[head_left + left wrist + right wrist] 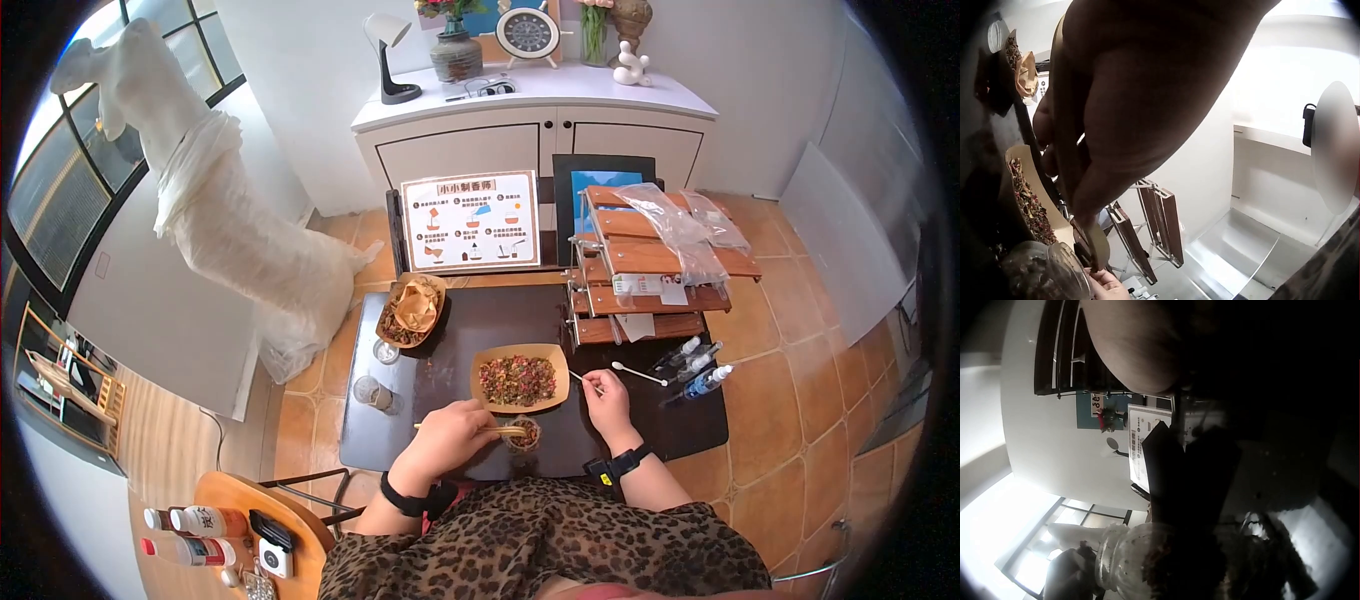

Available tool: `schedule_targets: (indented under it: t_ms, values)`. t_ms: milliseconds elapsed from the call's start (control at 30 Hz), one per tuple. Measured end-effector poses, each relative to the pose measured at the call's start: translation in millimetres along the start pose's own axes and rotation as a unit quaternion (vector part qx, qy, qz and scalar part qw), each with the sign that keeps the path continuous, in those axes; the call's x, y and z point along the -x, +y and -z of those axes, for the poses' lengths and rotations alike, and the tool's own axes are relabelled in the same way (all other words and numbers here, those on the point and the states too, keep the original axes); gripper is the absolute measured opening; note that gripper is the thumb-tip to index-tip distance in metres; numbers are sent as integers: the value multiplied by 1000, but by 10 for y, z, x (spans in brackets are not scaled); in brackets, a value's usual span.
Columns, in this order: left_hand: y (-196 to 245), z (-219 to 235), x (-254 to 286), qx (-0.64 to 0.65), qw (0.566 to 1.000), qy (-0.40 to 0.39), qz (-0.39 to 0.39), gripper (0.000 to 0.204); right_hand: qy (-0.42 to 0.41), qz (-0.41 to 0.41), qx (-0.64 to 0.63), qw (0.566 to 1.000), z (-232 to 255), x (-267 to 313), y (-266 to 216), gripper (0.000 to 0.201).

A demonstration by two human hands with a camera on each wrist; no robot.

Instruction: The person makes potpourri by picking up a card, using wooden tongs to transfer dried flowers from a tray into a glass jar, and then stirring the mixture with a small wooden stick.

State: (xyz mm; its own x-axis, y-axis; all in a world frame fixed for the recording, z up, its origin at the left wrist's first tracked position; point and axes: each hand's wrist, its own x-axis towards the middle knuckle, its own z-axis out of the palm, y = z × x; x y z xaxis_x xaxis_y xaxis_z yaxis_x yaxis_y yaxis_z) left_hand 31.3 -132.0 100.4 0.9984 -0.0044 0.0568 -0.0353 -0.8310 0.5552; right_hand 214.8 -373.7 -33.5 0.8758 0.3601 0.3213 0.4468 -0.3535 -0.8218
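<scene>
In the head view, my left hand (455, 437) grips wooden tongs (492, 432), with their tips at the mouth of a small glass jar (522, 436) that has dried bits inside. Behind the jar sits a brown paper tray (480, 398) of mixed dried petals and herbs (517, 381). To the right of this tray, my right hand (607, 402) pinches a thin pale stick (576, 376) close to the tray's edge. The left wrist view shows the jar (1035, 272) near the tongs (1096, 242). Deep shadow hides much of the right wrist view, where the jar (1125, 556) stands low.
A second paper tray (384, 328) with a crumpled brown paper and two glass jars (372, 393) stand at the left. At the right are a white spoon (640, 374) and several small bottles (710, 381). Behind rise an instruction board (470, 220) and a wooden tiered rack (650, 260).
</scene>
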Motion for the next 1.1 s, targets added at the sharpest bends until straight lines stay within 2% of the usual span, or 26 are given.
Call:
schedule_targets:
  t_ms: [300,500,600,800,1100]
  values:
    - [-13,-88,21,-30,999,-19,-5,15,-3,-3,-1,1000,-12,2,34,6]
    - [-14,-79,16,-22,1000,18,-11,19,1,-3,-8,1000,-24,6,45,6]
    - [33,6,-41,-29,997,75,23,19,2,-2,-10,1000,-18,7,43,6]
    - [-351,-206,-153,-108,985,123,58,16,-2,-4,-4,1000,-5,2,17,7]
    - [-475,-424,-341,-146,983,100,59,15,-3,-4,-2,1000,-2,-1,1,7]
